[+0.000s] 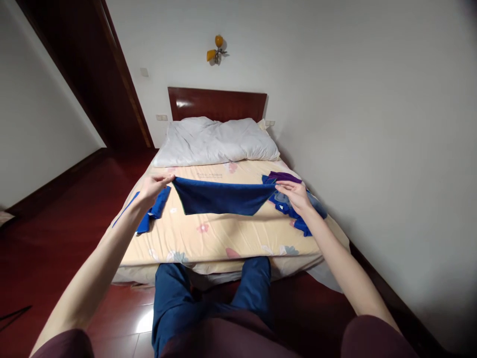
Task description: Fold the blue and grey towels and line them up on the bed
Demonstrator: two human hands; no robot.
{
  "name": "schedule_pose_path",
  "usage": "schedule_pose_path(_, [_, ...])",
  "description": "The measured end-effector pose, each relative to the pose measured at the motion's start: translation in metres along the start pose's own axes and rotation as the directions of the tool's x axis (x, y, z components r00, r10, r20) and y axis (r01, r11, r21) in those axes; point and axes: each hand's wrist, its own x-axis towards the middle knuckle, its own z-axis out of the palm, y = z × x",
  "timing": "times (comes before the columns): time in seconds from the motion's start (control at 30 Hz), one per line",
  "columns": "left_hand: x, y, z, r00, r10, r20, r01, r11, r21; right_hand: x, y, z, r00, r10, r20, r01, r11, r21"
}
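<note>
Two hands, one blue cloth (223, 198) between them, one bed (238, 238), one grey-white bedding bundle (219, 141), one headboard (219, 102), one wall lamp (211, 54) with two orange shades visible. Folded blue cloths (160, 199) at left: at least two, exact count unclear, left forearm partly covers them. Pile of clothes (285, 208) at right: blue, grey and purple pieces, overlapping, can't count. Left hand (153, 190) pinches the held cloth's top left corner, thumb against fingers; right hand (295, 194) pinches the top right corner the same way. Cloth is dark blue, thin greenish edging, top edge nearly straight, sides slanting in to a shorter bottom edge, surface mostly smooth. It hangs over the middle of the bed, shadow on the flowered sheet under it. Stretch of sheet shows between folded cloths and pile, also toward the bed's near edge, where the trouser legs (257, 283) stand close. Right wall (387, 149) runs near the bed's right side; dark red floor (48, 238) spreads wider at left.
</note>
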Motion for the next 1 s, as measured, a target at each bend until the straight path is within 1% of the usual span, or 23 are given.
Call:
schedule_pose_path(0.1, [-0.035, -0.019, -0.005, 0.997, -0.065, 0.051, 0.066, 0.998, -0.007, -0.036, 0.006, -0.014, 0.993, 0.116, 0.02, -0.116, 0.993, 0.009])
schedule_pose_path(0.2, [-0.058, -0.034, -0.01, 0.988, -0.131, 0.079, 0.133, 0.991, -0.014, -0.062, 0.006, -0.025, 0.976, 0.217, 0.033, -0.217, 0.976, 0.013])
schedule_pose_path(0.27, [-0.064, -0.041, -0.011, 0.979, -0.18, 0.097, 0.182, 0.983, -0.011, -0.071, 0.005, -0.029, 0.965, 0.259, 0.048, -0.259, 0.966, -0.003])
schedule_pose_path(0.37, [-0.06, -0.048, -0.009, 0.968, -0.228, 0.102, 0.229, 0.973, 0.004, -0.07, 0.008, -0.03, 0.95, 0.302, 0.072, -0.301, 0.953, -0.027])
schedule_pose_path(0.47, [-0.045, -0.056, -0.002, 0.959, -0.263, 0.104, 0.264, 0.965, 0.01, -0.056, 0.02, -0.026, 0.942, 0.33, 0.065, -0.329, 0.944, -0.028])
schedule_pose_path(0.57, [-0.021, -0.065, 0.011, 0.947, -0.3, 0.113, 0.3, 0.954, 0.013, -0.031, 0.038, -0.013, 0.939, 0.34, 0.048, -0.34, 0.941, -0.014])
schedule_pose_path(0.67, [0.011, -0.069, 0.029, 0.946, -0.318, 0.067, 0.316, 0.948, 0.046, 0.0, 0.057, 0.006, 0.938, 0.344, 0.042, -0.343, 0.939, -0.022])
schedule_pose_path(0.77, [0.044, -0.065, 0.046, 0.957, -0.291, 0.008, 0.289, 0.954, 0.075, 0.032, 0.071, 0.025, 0.952, 0.307, -0.004, -0.307, 0.951, -0.026])
schedule_pose_path(0.83, [0.063, -0.062, 0.053, 0.97, -0.242, -0.03, 0.243, 0.967, 0.076, 0.05, 0.079, 0.033, 0.97, 0.239, -0.052, -0.24, 0.97, -0.027])
schedule_pose_path(0.9, [0.076, -0.062, 0.054, 0.987, -0.155, -0.045, 0.157, 0.986, 0.061, 0.063, 0.086, 0.037, 0.987, 0.134, -0.088, -0.136, 0.991, -0.014])
schedule_pose_path(0.97, [0.08, -0.067, 0.053, 0.999, -0.021, -0.045, 0.022, 0.999, 0.04, 0.069, 0.095, 0.038, 0.993, 0.042, -0.108, -0.041, 0.999, 0.012])
schedule_pose_path(1.0, [0.079, -0.072, 0.051, 0.997, 0.053, -0.05, -0.052, 0.998, 0.034, 0.07, 0.102, 0.037, 0.994, 0.013, -0.113, -0.01, 1.0, 0.022])
